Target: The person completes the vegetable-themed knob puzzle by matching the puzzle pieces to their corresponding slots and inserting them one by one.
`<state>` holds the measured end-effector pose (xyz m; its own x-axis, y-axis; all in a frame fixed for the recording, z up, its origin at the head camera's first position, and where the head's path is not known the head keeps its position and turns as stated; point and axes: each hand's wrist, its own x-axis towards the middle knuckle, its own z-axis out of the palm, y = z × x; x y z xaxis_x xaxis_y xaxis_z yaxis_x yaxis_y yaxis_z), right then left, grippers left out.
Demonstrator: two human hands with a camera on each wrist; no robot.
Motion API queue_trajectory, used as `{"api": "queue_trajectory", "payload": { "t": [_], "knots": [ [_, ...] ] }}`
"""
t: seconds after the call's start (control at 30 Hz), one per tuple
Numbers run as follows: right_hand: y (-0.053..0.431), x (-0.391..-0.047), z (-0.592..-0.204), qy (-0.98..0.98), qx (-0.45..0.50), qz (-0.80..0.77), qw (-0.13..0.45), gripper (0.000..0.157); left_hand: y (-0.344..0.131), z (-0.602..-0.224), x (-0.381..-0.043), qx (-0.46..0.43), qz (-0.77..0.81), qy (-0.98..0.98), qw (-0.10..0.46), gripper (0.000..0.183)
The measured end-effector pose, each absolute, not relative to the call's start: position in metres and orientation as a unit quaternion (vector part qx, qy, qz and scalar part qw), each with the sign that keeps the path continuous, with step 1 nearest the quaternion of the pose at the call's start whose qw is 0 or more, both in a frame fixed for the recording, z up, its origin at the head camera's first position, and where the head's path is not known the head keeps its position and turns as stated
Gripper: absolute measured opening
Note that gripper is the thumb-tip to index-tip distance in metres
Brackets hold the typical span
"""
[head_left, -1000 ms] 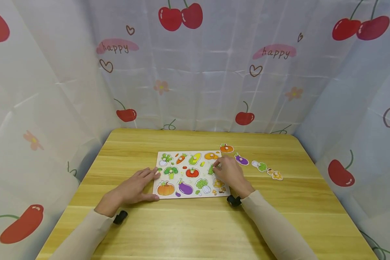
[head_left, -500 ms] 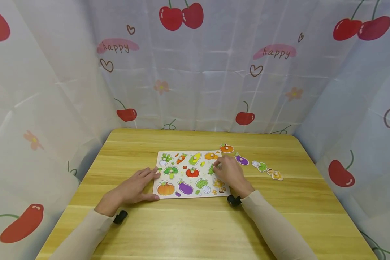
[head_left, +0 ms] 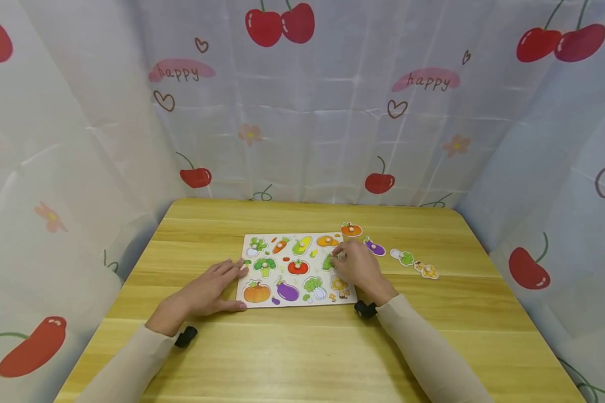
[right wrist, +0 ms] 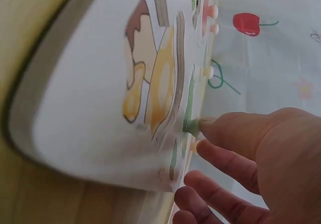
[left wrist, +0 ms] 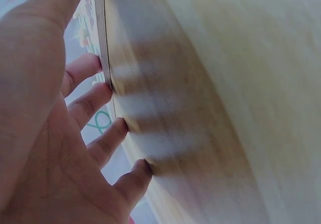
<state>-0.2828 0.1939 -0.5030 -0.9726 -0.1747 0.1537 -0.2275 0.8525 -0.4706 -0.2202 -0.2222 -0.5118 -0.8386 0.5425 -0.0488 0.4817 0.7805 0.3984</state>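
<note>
A white vegetable puzzle board (head_left: 277,273) lies on the table, with knobbed pieces such as a tomato (head_left: 298,267), a broccoli (head_left: 265,267) and a corn (head_left: 302,246) in it. My left hand (head_left: 214,288) rests on the board's left edge, fingers spread, thumb at the near corner; its fingertips (left wrist: 120,126) show along the edge in the left wrist view. My right hand (head_left: 358,266) is at the right side of the board, thumb and index finger pinching the green knob (right wrist: 191,127) of a green vegetable piece (head_left: 327,261). That piece is partly hidden by the fingers.
Loose knobbed pieces lie on the wooden table (head_left: 302,347) beyond and right of the board: a pumpkin (head_left: 351,230), an eggplant (head_left: 375,247), a leafy cabbage (head_left: 402,257) and a mushroom piece (head_left: 427,270). A cherry-print curtain (head_left: 302,157) surrounds the table.
My right hand has shifted very slightly to the right, showing a little more of the green piece. My left hand and the loose pieces stay in place.
</note>
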Motion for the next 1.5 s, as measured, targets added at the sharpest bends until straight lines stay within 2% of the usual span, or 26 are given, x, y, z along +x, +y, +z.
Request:
{"api": "queue_trajectory", "payload": {
  "t": [0.37, 0.8, 1.13, 1.3, 1.5],
  "knots": [
    [0.209, -0.296, -0.501, -0.955, 0.115, 0.270, 0.047, 0.022, -0.224, -0.510, -0.220, 0.270, 0.192, 0.940, 0.087, 0.095],
    [0.239, -0.344, -0.501, -0.934, 0.144, 0.320, 0.069, 0.028, -0.229, -0.505, -0.217, 0.269, 0.192, 0.940, 0.083, 0.095],
    [0.259, -0.378, -0.510, -0.934, 0.137, 0.328, 0.025, 0.041, -0.226, -0.506, -0.215, 0.269, 0.196, 0.939, 0.089, 0.096],
    [0.266, -0.386, -0.516, -0.934, 0.133, 0.330, 0.015, 0.040, -0.225, -0.508, -0.217, 0.277, 0.193, 0.938, 0.081, 0.094],
    [0.267, -0.390, -0.517, -0.936, 0.122, 0.331, 0.012, 0.030, -0.225, -0.510, -0.220, 0.277, 0.196, 0.937, 0.081, 0.094]
  ]
}}
